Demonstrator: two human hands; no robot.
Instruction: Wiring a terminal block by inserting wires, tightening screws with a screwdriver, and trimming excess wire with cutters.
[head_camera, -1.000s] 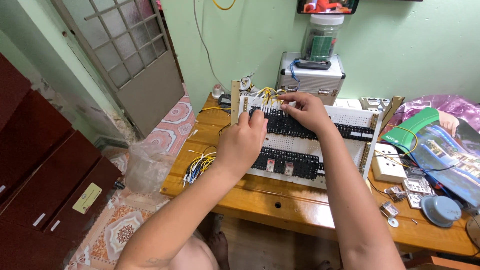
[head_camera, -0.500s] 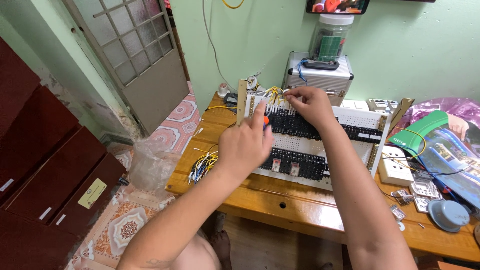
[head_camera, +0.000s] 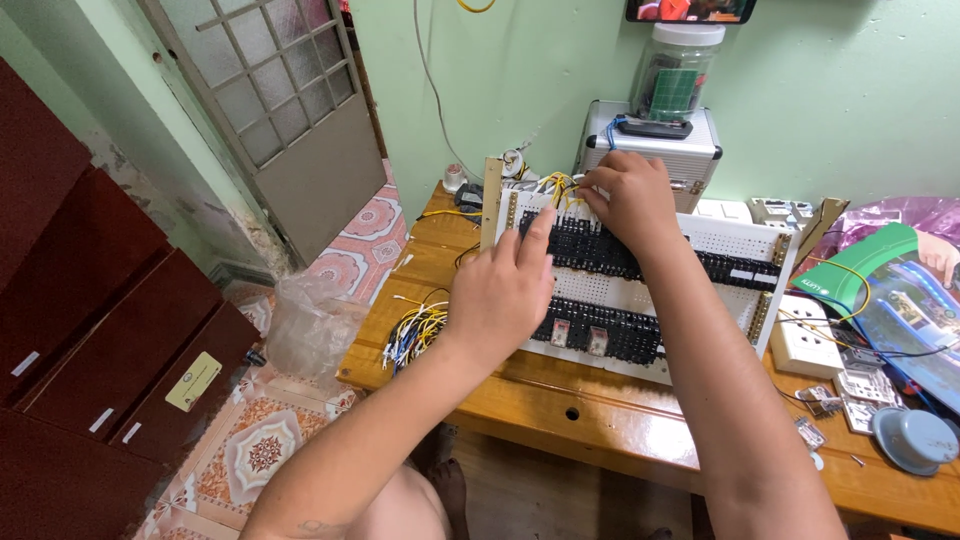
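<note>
A white perforated panel (head_camera: 745, 240) lies tilted on a wooden table (head_camera: 590, 420), carrying two rows of black terminal blocks (head_camera: 600, 335). My left hand (head_camera: 505, 290) rests on the panel's left part, fingers stretched toward the upper row. My right hand (head_camera: 625, 195) is at the panel's top left corner, fingertips pinched on yellow wires (head_camera: 556, 185) there. What lies under both palms is hidden.
A bundle of coloured wires (head_camera: 415, 330) lies at the table's left edge beside a clear plastic bag (head_camera: 310, 325). A metal case (head_camera: 650, 150) with a jar (head_camera: 678, 75) stands behind the panel. White sockets (head_camera: 805, 340), small parts and a grey cap (head_camera: 915, 440) lie right.
The view has shifted slightly. My left hand slid a little up the panel; my right hand stays at the top left corner on the wires.
</note>
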